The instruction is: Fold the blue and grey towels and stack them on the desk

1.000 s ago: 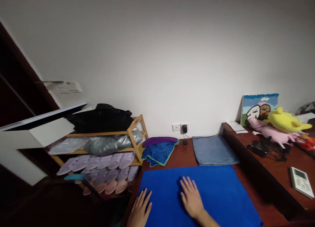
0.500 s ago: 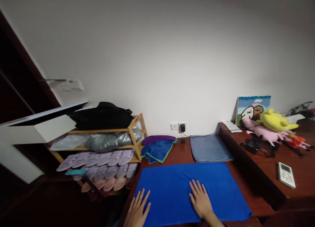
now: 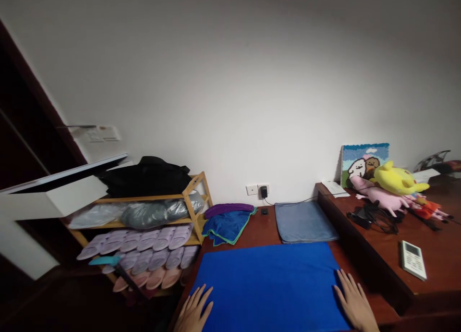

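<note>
A bright blue cloth [image 3: 266,286] lies spread flat on the reddish-brown table [image 3: 252,236]. My left hand [image 3: 194,309] rests at the cloth's left edge, palm down, with its fingers spread. At the opposite edge my right hand [image 3: 355,298] lies flat with fingers apart, partly on the cloth and partly beyond it. Neither hand grips anything. Behind the cloth, a folded grey-blue cloth [image 3: 304,222] lies near the wall. To its left are a crumpled blue cloth with green edging [image 3: 228,226] and a purple cloth [image 3: 228,209].
Left of the table stands a wooden rack [image 3: 194,197] with several slippers [image 3: 158,238] and a black bag [image 3: 147,176]. A raised desk [image 3: 385,255] on the right holds plush toys [image 3: 399,178], a cable [image 3: 383,219] and a white remote [image 3: 413,260]. A plug [image 3: 264,191] sits in the wall socket.
My right hand has moved right across the blue cloth, from its middle to its right edge. Small creases there look smoother. My left hand stays at the left edge.
</note>
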Tool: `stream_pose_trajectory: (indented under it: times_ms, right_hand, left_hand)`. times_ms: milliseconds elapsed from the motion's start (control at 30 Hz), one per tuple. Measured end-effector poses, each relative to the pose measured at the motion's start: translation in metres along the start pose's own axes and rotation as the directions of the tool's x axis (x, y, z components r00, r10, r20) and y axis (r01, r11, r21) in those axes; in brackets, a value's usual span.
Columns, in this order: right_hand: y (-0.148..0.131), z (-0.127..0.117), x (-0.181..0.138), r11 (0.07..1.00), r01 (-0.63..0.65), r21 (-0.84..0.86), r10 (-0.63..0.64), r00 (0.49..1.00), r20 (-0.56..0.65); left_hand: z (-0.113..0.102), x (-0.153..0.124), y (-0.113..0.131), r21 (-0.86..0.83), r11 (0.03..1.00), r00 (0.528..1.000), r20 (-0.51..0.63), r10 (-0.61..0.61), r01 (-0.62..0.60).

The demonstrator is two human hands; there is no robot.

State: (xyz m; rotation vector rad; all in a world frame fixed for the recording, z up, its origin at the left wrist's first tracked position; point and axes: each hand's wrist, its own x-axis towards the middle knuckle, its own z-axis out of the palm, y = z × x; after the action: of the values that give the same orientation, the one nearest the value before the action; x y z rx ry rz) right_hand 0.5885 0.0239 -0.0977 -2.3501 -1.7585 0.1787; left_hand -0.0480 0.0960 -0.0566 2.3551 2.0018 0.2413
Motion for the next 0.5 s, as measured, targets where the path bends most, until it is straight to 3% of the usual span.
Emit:
stream_pose_trajectory:
  times_ms: [133,300,400,500]
  right_hand:
    - [-0.064,-0.017,0.007,0.992,0.117,0.056,-0.117,0.993,0.008]
    - [-0.179,-0.035,0.022,0.953,0.252,0.167,-0.271,0.957,0.102]
    - [-0.242,-0.032,0.033,0.915,0.336,0.224,-0.369,0.92,0.129]
    - [-0.279,-0.016,0.043,0.907,0.349,0.237,-0.389,0.909,0.151]
  left_hand:
    - [0.001,0.015,0.004,-0.016,1.0,0.996,-0.091,0.017,-0.018]
    - [0.004,0.056,0.032,-0.038,0.996,0.991,-0.111,0.073,-0.078]
    - [0.004,0.084,0.042,-0.02,0.998,0.991,-0.115,0.063,-0.065]
    - [0.009,0.104,0.036,0.023,1.0,0.995,-0.095,0.002,0.0]
